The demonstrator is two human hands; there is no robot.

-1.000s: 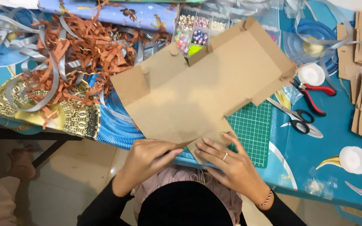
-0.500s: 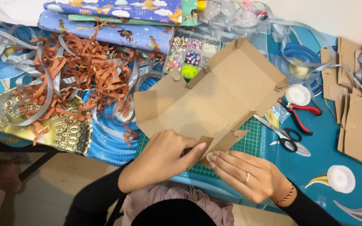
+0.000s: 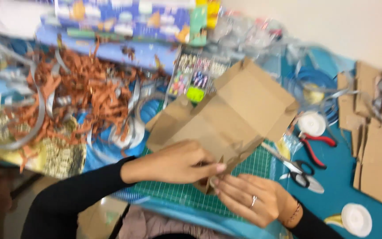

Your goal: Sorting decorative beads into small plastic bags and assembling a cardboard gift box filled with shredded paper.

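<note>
We see a table (image 3: 345, 186) covered in blue, and on it a green cutting mat (image 3: 186, 192). Above the mat sits a flat brown cardboard box (image 3: 231, 115), unfolded, its near corner between both hands. The left hand (image 3: 177, 161) lies over that corner, fingers closed on the flap — the right hand (image 3: 248, 199) pinches the same edge from below. To the right lie scissors (image 3: 299, 170), red pliers (image 3: 317, 146) and a white tape roll (image 3: 356, 219); brown paper shreds (image 3: 85, 97) are heaped at left.
</note>
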